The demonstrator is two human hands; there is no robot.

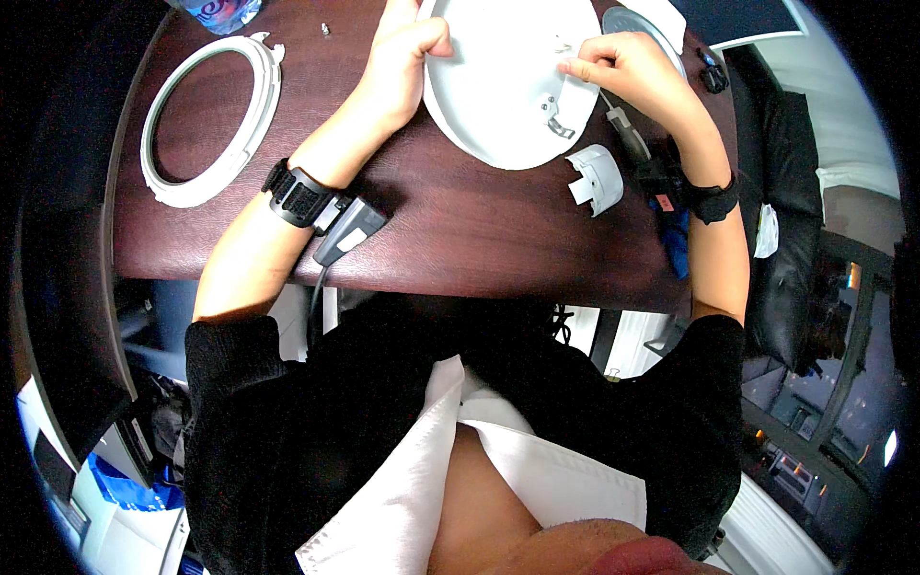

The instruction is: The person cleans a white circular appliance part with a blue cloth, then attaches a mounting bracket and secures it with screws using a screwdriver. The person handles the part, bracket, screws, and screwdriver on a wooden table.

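Observation:
A white round shallow housing (489, 86) lies at the far middle of the table, a small metal bracket (556, 123) fixed on its face. My left hand (407, 53) is closed on the housing's left rim, thumb over the edge. Over the right side of the housing, my right hand (628, 72) pinches with thumb and forefinger; whatever is between the fingertips is too small to make out. Below that hand rests a thin-shafted tool with a grey handle (623, 127), like a screwdriver. Near it sits a small white curved piece (600, 180).
A large white ring (266, 96) with tabs lies at the left on the dark brown table (460, 240). Behind it are a bottle (220, 11) and a tiny metal part (325, 30). A grey disc (625, 19) and a black clip-like object (712, 72) are at the far right.

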